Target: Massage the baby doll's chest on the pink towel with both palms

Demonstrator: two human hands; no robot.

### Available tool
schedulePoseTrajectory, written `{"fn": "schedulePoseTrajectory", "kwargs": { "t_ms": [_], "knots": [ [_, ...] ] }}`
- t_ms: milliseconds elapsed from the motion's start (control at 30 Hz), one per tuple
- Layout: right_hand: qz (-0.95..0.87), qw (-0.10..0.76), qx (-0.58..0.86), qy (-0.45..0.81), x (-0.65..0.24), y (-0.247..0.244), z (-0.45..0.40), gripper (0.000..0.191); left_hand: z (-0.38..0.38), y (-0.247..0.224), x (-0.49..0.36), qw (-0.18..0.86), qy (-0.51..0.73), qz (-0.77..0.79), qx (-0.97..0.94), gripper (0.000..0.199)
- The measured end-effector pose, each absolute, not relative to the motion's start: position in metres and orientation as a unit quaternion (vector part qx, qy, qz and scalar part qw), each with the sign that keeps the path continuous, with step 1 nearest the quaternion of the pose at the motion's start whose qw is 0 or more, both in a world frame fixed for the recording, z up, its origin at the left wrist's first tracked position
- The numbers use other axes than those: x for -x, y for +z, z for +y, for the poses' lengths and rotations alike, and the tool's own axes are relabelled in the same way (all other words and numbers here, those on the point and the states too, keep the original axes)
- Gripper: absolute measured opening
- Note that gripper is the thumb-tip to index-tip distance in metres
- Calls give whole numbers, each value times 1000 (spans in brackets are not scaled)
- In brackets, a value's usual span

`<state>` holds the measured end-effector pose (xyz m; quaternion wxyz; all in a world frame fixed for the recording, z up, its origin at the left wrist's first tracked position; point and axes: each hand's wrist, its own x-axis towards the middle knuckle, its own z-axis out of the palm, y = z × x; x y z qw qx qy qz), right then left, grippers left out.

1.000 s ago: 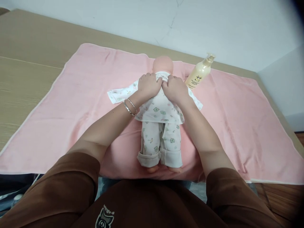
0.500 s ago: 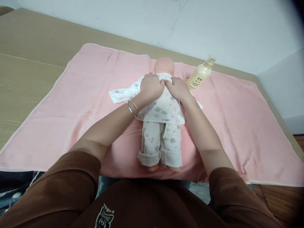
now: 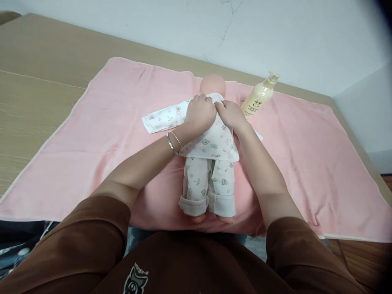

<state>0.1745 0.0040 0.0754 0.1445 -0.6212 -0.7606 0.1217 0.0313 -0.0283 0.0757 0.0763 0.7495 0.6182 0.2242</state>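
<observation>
A baby doll [image 3: 213, 85] lies lengthwise in front of me, its bald head away from me and its face out of sight. It is dressed in a white printed shirt [image 3: 210, 146] and matching trousers [image 3: 197, 175] with turned-up cuffs. My left hand [image 3: 201, 112], with two bangles at the wrist, is closed on the shirt near the neck. Beside it, my right hand [image 3: 231, 114] has its fingers curled on the cloth at the other shoulder. The thumbs nearly meet at the middle. One sleeve [image 3: 165, 117] stretches flat to the left; the other is mostly hidden by my right arm.
A pink blanket [image 3: 306, 151] with a pale edge covers much of the wooden table [image 3: 45, 57]. A yellow pump bottle [image 3: 259, 97] lies just right of the doll's head. The white wall [image 3: 171, 24] rises behind the table.
My left hand has slid slightly right, towards my right hand, and its fingers have curled tighter on the shirt. The doll and bottle stay in place.
</observation>
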Motion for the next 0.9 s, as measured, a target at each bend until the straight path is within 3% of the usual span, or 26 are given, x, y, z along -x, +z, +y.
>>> {"fn": "schedulePoseTrajectory", "kwargs": {
  "t_ms": [267,400,533,767,900],
  "knots": [
    [-794,99,600,-10,-142,87,-45,53,-8,76,-11,155,192,658,-711,50],
    [-794,120,592,68,-159,87,-26,53,-28,82,-22,106,169,662,-722,54],
    [-776,149,599,131,-182,79,4,62,-49,86,-36,69,149,649,-743,44],
    [-807,105,581,36,-157,86,-29,56,-18,81,-13,130,171,621,-754,54],
    [-809,122,573,50,-153,89,-34,53,-5,72,-5,151,206,621,-741,54]
  ]
}}
